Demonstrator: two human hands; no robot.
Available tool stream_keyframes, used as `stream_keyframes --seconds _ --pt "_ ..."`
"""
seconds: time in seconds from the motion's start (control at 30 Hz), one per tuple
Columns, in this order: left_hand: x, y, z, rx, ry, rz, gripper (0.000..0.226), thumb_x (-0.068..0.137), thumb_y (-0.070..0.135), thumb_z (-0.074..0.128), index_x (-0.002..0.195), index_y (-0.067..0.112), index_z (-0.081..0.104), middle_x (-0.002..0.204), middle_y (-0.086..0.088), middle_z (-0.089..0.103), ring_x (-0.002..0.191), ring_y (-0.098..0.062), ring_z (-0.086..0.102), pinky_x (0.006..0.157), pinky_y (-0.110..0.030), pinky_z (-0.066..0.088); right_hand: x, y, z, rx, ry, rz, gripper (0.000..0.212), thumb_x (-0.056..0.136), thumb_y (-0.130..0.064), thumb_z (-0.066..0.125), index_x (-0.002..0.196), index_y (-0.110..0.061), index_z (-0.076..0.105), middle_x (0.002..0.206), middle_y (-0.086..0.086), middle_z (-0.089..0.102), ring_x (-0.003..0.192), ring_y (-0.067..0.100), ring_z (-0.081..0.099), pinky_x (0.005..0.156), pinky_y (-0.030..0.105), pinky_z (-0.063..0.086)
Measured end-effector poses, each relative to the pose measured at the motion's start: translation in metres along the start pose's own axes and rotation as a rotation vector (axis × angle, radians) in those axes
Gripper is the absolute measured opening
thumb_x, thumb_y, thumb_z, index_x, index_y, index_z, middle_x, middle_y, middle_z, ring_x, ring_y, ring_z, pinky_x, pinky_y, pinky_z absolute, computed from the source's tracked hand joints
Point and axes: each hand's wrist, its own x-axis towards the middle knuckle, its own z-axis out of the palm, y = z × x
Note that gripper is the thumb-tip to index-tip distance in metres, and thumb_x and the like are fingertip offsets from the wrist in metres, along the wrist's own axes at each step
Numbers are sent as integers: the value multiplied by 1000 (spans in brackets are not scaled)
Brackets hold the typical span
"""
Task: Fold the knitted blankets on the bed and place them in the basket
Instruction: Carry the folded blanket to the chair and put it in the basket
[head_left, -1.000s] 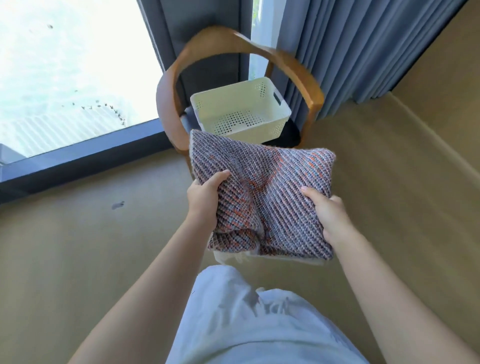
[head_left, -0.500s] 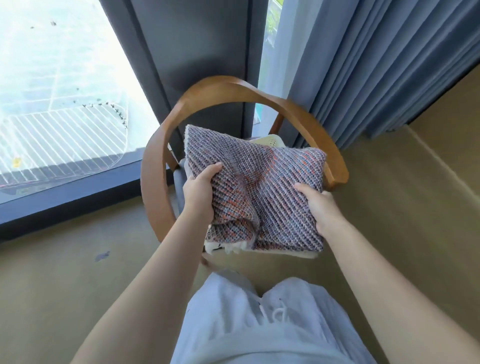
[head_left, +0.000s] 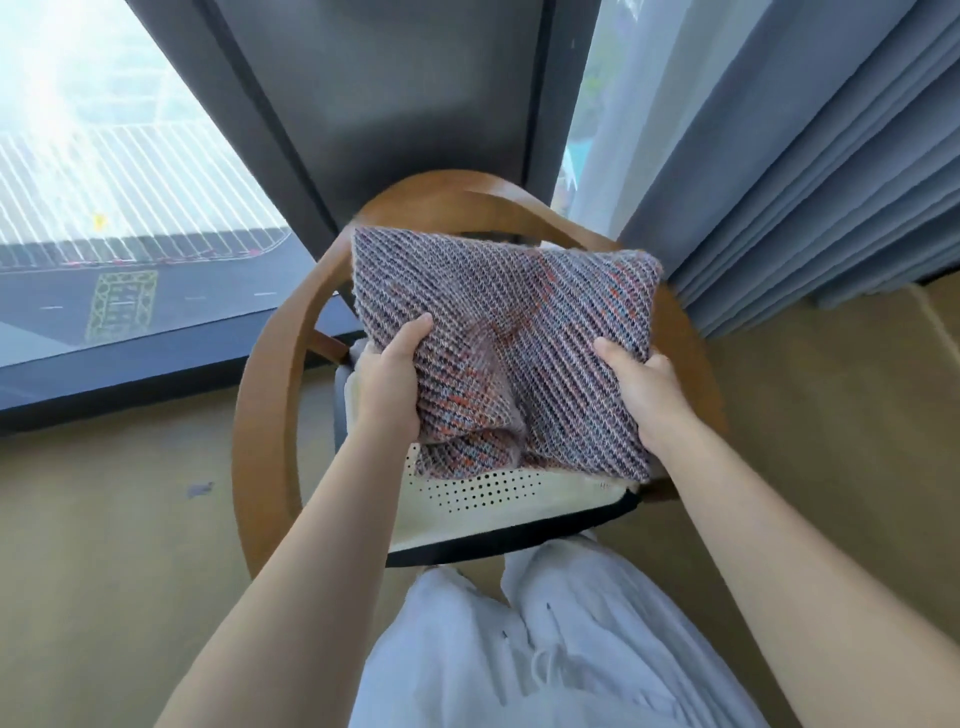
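Folded purple-and-orange knitted blanket (head_left: 519, 332) sits over cream perforated plastic basket (head_left: 483, 493) on round wooden chair (head_left: 270, 415); contact unclear. Head view: left hand (head_left: 387, 384) and right hand (head_left: 644, 395) grip its side edges, thumbs on top, forearms extended.

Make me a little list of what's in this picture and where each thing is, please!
blanket: folded, knitted, held over the basket
left hand: grips the blanket's left edge
right hand: grips the blanket's right edge
basket: cream, dotted with holes, on the chair seat, mostly hidden by the blanket
blanket inside basket: cannot tell yet
chair: wooden, with a round arm rail, by the window
curtain: grey, on the right
window: bright, on the left
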Motion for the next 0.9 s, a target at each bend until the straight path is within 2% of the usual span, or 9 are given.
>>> stream_keyframes --seconds 0.07,0.17,0.27,0.43,0.6,0.7,0.77,0.8,0.9 --pt "10 -17 -5 121 69 64 46 66 45 76 105 25 61 111 -1 68 95 -22 67 85 -43 54 24 13 5 -114 -55 15 45 84 -37 65 122 -17 51 121 4 61 108 27 58 99 46 45" --pt "27 -60 -28 365 180 134 53 81 37 70 126 14 54 119 -2 64 103 -17 62 92 -36 50 51 46 16 -283 -145 68 44 90 -30 58 128 -13 41 128 7 55 114 28 53 100 40 42" --pt "42 -106 -57 633 257 103 59 84 39 66 133 12 48 125 -4 61 113 -22 57 96 -37 47 65 82 22 -404 -167 90 47 95 -23 52 136 -10 33 134 9 49 121 28 48 102 38 37" --pt "67 -151 -72 829 263 12 54 85 43 62 128 13 49 124 -3 60 114 -24 56 91 -33 44 85 127 30 -580 -174 141 51 97 -24 46 139 -6 25 138 12 44 125 31 44 102 34 34" --pt "88 -174 -63 1235 292 20 52 88 47 55 119 6 45 118 -15 56 105 -36 55 84 -44 46 114 146 48 -831 -109 163 50 97 -26 45 135 0 25 137 17 44 121 36 47 91 37 40" --pt "104 -177 -57 1381 257 -63 59 89 46 54 124 1 39 124 -20 50 108 -39 54 86 -49 46 124 151 58 -907 -110 180 51 96 -27 46 133 0 23 135 18 45 116 38 50 82 37 41" --pt "110 -173 -50 1370 258 -59 69 88 38 61 137 1 28 136 -21 39 121 -39 45 98 -49 40 124 154 58 -894 -107 107 65 93 -27 51 140 -3 14 140 18 38 121 36 46 91 41 42" --pt "110 -169 -46 1378 278 -1 78 86 32 64 143 2 20 143 -20 31 129 -38 37 106 -47 33 120 153 56 -908 -109 4 74 91 -26 54 145 -6 7 145 18 30 127 34 39 98 43 40" --pt "97 -164 -35 1490 311 290 96 81 27 63 149 4 -1 154 -18 9 142 -35 9 116 -43 6 101 144 53 -980 -159 -561 86 83 -28 58 147 -7 5 150 24 19 139 36 20 115 49 22"
